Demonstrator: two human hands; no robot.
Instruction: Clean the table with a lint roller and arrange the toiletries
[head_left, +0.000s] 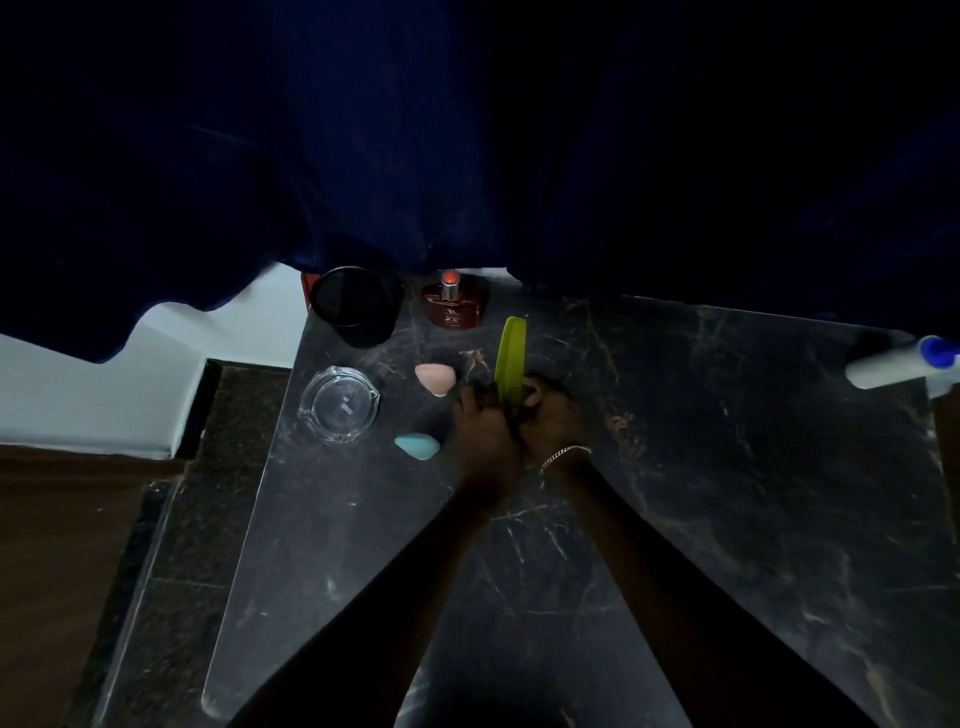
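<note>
Both grips are closed on the green comb (510, 347): my left hand (483, 423) and right hand (548, 415) meet at its near end, its far end pointing toward the perfume bottle (456, 304), I judge to set it in line with the toiletries. Pink sponge (435, 378), blue sponge (416, 446), glass ashtray (338, 404) and black cup (356, 305) sit at the worktop's (727, 467) left. The lint roller (901, 362) lies at the right edge, cut off. Dim light hides finger placement.
</note>
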